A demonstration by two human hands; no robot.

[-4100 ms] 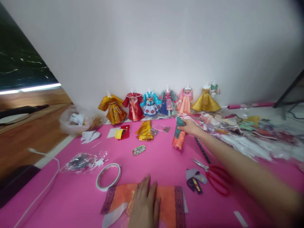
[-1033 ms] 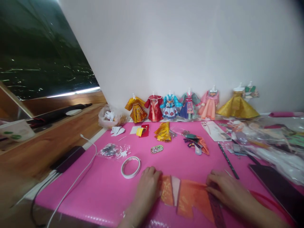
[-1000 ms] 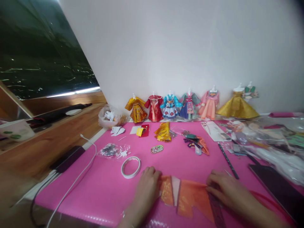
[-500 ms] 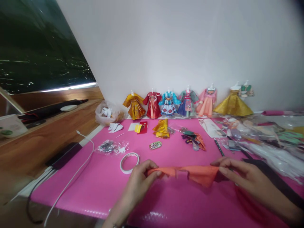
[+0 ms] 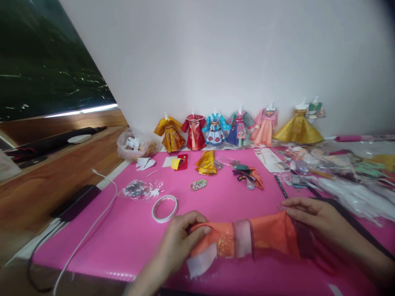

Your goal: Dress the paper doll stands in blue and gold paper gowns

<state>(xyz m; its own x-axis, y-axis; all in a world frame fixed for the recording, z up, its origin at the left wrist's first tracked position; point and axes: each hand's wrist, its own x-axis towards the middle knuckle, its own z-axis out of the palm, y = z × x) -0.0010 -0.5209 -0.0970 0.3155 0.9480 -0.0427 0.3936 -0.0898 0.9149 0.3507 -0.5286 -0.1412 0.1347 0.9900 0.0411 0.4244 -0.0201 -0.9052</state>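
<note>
An orange piece of cloth [image 5: 270, 236] with dark red ends and gold print is stretched between my two hands above the pink table mat [image 5: 129, 242]. Pale whitish strips show at its middle and by its lower left corner. My left hand [image 5: 182, 236] pinches the left end between thumb and fingers. My right hand [image 5: 311, 213] grips the top edge near the right end; some of its fingers are hidden. Just beyond my left hand lies a roll of white tape [image 5: 165, 209].
Several small doll outfits on stands, among them a blue one [image 5: 216, 129], line the wall. Plastic bags and scraps [image 5: 345, 193] crowd the right side. A black adapter [image 5: 77, 201] and a white cable [image 5: 89, 242] lie left. A glittery oval piece [image 5: 198, 185] lies mid-mat.
The orange cloth has opened out and turned its printed face toward me, so more of it and the pale strips show. The view has shifted slightly.
</note>
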